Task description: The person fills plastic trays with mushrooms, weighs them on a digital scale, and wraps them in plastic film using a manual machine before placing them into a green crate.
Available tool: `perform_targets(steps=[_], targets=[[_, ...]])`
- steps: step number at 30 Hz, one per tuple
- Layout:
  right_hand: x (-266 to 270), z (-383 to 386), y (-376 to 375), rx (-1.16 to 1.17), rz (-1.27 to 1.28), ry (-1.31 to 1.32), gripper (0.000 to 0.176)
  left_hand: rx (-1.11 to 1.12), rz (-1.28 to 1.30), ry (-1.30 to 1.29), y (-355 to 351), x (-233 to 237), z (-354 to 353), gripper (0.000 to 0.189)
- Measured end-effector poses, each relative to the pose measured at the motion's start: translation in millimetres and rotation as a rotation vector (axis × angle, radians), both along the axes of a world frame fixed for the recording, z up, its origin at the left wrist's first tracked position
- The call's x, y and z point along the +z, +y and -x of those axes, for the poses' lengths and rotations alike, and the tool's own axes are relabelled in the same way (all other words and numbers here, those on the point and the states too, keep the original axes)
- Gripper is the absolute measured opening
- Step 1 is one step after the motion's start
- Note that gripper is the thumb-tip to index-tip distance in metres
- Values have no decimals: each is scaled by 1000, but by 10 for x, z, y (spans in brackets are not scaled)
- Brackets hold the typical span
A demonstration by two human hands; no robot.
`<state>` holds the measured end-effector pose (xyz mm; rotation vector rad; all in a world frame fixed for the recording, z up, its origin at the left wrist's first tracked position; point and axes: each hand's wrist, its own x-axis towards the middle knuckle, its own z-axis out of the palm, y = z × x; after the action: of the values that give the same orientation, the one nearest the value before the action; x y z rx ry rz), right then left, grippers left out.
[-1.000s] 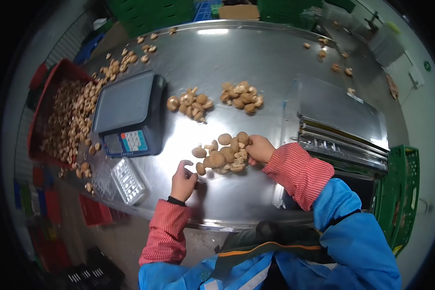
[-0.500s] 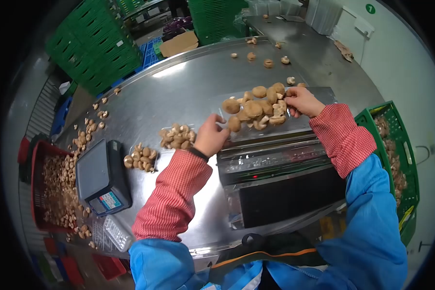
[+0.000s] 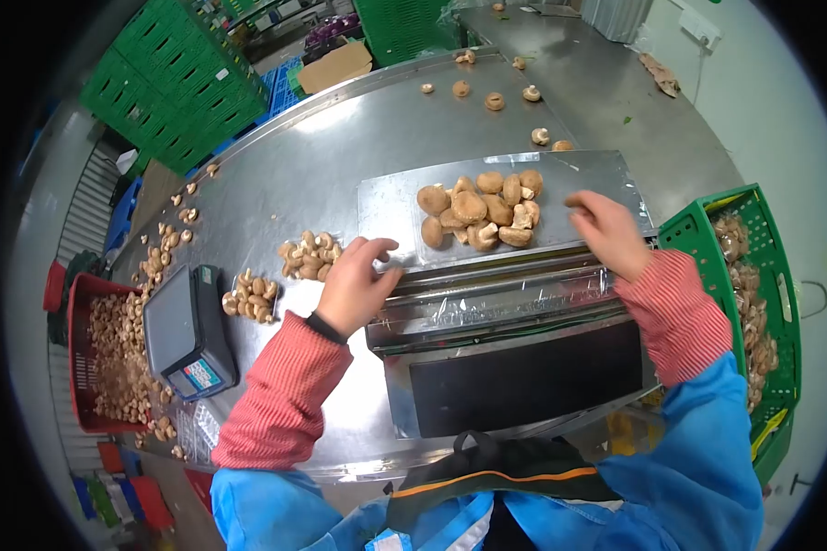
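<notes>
A pile of brown-capped mushrooms (image 3: 470, 208) rests on the flat metal plate (image 3: 390, 204) behind a wrapping machine (image 3: 524, 308); a clear tray beneath it is hard to make out. My left hand (image 3: 352, 283) hovers at the machine's left end, thumb and fingers apart, with nothing visible in it. Right of the pile, my right hand (image 3: 609, 235) is open, its fingers pointing toward the mushrooms without touching them. Two smaller groups of mushrooms, one nearer (image 3: 251, 297) and one farther (image 3: 309, 256), sit left of my left hand, apparently in clear trays.
On the left stand a scale (image 3: 186, 331) and a red basket (image 3: 81, 367) of mushrooms. Packed mushrooms fill a green crate (image 3: 781, 303) at right. Loose mushrooms (image 3: 494, 101) lie across the steel table (image 3: 276, 197). Green crates (image 3: 170, 87) are stacked beyond it.
Both hands have drawn away from the mushroom pile, the left one leftward and the right one to the right. The pile now lies on the plate. My view has shifted slightly.
</notes>
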<state>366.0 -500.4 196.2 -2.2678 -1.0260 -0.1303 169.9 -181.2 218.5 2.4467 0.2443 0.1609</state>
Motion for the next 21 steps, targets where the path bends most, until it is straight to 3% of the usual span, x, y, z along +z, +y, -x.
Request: perform_targets(steps=[2, 4, 7, 12, 13, 16, 18, 21], targets=[[257, 193, -324, 41, 192, -184, 23, -236, -261, -117, 153, 44, 303, 40], [401, 336, -597, 77, 486, -417, 25, -318, -368, -107, 151, 53, 469, 50], [353, 331, -717, 256, 599, -662, 28, -465, -624, -9, 63, 46, 434, 45], [29, 277, -398, 516, 480, -640, 12, -676, -886, -81, 22, -119, 160, 28], [-13, 295, -334, 558, 446, -611, 9, -684, -898, -228, 62, -222, 144, 25], [-85, 448, -404, 323, 213, -500, 9, -498, -637, -318, 10, -322, 290, 14], [-16, 542, -528, 248, 96, -444, 12, -225, -286, -478, -81, -240, 389, 12], [365, 657, -550, 152, -73, -329, 13, 153, 261, -445, -214, -11, 597, 3]])
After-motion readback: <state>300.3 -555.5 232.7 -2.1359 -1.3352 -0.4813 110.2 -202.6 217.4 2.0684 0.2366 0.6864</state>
